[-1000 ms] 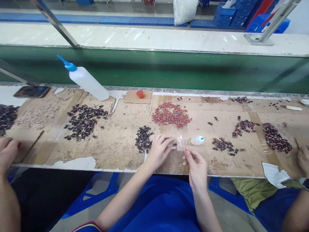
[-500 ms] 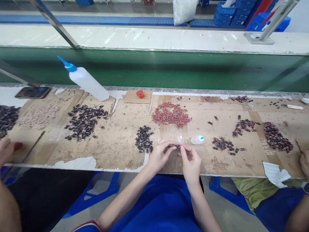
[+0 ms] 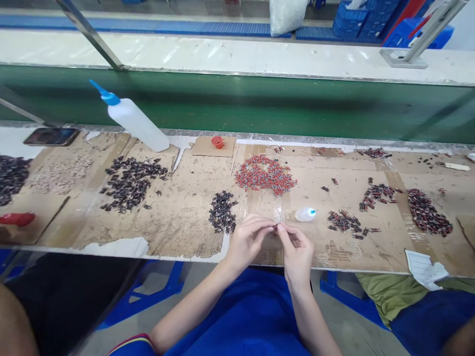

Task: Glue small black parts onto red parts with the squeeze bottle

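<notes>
My left hand (image 3: 247,238) and my right hand (image 3: 298,252) meet fingertip to fingertip above the front of the bench. Both pinch one tiny dark part (image 3: 275,226) between thumb and forefinger; its exact shape is too small to make out. Just left of my hands lies a small heap of black parts (image 3: 221,211). Behind them spreads a pile of red parts (image 3: 265,175). A small clear dropper bottle with a blue tip (image 3: 305,214) lies on its side right of my hands.
Cardboard (image 3: 178,217) covers the bench. A large squeeze bottle with a blue nozzle (image 3: 133,121) leans at the back left, near a phone (image 3: 51,136) and an orange cap (image 3: 217,142). More dark and red piles (image 3: 428,213) lie right; a green conveyor (image 3: 260,104) runs behind.
My hands came together from apart and now pinch the small part jointly. The neighbours' hands at the left and right edges have left the view; a red object now lies at far left.
</notes>
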`<state>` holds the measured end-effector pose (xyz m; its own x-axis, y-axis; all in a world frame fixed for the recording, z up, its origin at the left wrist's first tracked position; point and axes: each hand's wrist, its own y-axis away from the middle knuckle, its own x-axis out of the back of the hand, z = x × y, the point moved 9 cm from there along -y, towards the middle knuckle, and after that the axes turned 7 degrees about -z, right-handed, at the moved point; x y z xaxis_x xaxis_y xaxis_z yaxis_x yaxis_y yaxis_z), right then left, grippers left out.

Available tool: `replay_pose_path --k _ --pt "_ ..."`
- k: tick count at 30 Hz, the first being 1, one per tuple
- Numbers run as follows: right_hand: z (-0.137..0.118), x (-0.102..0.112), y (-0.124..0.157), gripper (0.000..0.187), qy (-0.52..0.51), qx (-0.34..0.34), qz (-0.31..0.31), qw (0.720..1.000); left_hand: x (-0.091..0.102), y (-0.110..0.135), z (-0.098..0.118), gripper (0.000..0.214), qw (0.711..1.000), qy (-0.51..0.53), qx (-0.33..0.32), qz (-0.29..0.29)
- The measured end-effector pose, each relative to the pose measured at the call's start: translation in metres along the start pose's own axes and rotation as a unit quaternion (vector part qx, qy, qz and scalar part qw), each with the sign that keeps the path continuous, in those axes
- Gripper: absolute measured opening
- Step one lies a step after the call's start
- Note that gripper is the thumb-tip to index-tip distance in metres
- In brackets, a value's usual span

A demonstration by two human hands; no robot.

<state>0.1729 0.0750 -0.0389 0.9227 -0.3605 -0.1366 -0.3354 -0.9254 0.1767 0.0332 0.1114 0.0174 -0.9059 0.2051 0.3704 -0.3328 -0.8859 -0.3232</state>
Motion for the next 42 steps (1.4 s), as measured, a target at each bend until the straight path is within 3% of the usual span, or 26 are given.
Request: replay_pose_path --k 4,10,20,26,33,42 --pt "-0.008 0.0 0.005 0.018 0.051 0.051 0.009 0.997 0.0 -0.001 0.006 0.015 1.0 -0.004 -0.011 -0.008" --pt "-0.013 -0.001 0.013 0.024 0.177 0.116 0.013 0.977 0.0 0.0 -0.001 0.013 0.999 0.018 0.031 0.002" --pt "-0.022 0.0 0.015 0.018 0.115 0.113 0.017 0.987 -0.001 -0.002 0.008 0.013 0.996 0.047 0.07 -0.01" --pt "-0.026 0.004 0.019 0.016 0.14 0.143 0.025 0.979 -0.003 0.0 0.006 0.013 0.991 0.08 0.104 -0.037" --pt "-0.027 0.004 0.022 0.016 0.159 0.156 0.029 0.974 -0.003 0.0 0.008 0.011 0.992 0.066 0.107 -0.031" --pt "-0.035 0.002 0.019 0.016 0.188 0.163 -0.034 0.968 -0.008 0.0 0.002 0.012 0.987 0.082 0.13 -0.036"
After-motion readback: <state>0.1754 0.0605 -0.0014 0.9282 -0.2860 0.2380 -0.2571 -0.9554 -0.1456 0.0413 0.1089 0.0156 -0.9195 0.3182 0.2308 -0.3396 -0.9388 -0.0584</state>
